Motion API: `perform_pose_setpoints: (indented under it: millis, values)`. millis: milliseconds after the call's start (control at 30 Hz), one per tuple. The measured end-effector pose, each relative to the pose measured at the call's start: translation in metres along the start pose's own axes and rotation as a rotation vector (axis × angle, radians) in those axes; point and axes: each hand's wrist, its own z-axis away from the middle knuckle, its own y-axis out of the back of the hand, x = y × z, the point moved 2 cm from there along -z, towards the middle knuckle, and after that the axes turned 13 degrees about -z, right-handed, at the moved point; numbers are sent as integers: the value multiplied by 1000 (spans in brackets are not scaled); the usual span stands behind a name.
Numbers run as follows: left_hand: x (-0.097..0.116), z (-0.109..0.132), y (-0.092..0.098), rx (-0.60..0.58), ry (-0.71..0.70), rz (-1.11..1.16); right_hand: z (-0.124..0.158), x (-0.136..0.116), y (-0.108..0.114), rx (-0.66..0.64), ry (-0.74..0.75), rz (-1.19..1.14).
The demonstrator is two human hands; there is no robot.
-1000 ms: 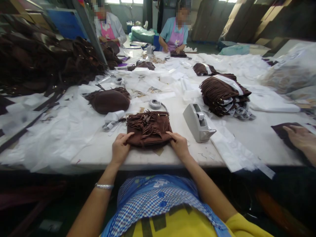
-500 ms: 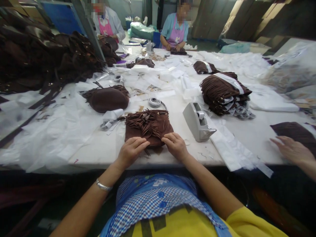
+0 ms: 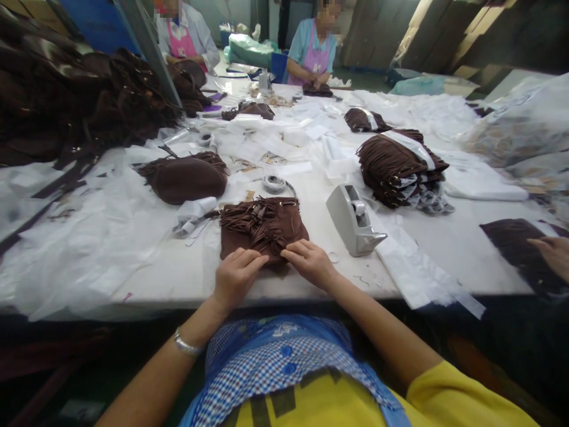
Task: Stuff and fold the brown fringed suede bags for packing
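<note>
A brown fringed handbag (image 3: 262,222) lies flat on the white table in front of me. My left hand (image 3: 239,271) pinches the fringe at its near edge, left of the middle. Close beside it, my right hand (image 3: 310,262) has its fingers closed on the fringe at the near right. Behind the bag lies its strap, wrapped and coiled (image 3: 274,184); another wrapped strap end (image 3: 191,216) sits at its left. A grey tape dispenser (image 3: 354,220) stands to the right of the bag.
Another brown bag (image 3: 191,178) lies behind on the left, near crumpled white wrapping (image 3: 89,249). Banded bags (image 3: 400,169) are stacked at right. A co-worker's hand (image 3: 553,254) touches a brown bag (image 3: 511,243) at far right. Two people work across the table. A bag heap (image 3: 84,101) rises at left.
My right hand has shifted slightly left along the fringe, closer to my left hand. The co-worker's hand at the right has moved right, onto the brown bag.
</note>
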Motion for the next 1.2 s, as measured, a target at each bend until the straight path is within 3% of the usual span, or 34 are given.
perform_pose_setpoints:
  millis: [100,233,400,633,733,833,967,1067,1200]
  values:
    - [-4,-10,-14,-88,9,-73,-12,14,-10,-42,-38,34]
    - [-9,-11,-23,-150,43,-47,-11,19,-7,-107,-12,-47]
    - [-11,-2,-22,-227,-26,18,7,14,-4,-32,50,-56]
    - [-21,-4,-29,-131,-188,-134,-6,30,-16,-95,35,108]
    - [-27,-11,-29,-113,-241,-145,-18,32,-8,-153,75,140]
    - [-33,-18,-25,-96,-245,-150,-23,22,6,-93,87,141]
    - [-37,-26,-23,-116,-220,-127,-18,-6,10,7,1,92]
    - [-39,-34,-22,-141,-181,-104,-12,-21,-9,-37,-156,37]
    - [-49,-53,-14,-152,-66,-85,-22,-21,-38,-67,-370,78]
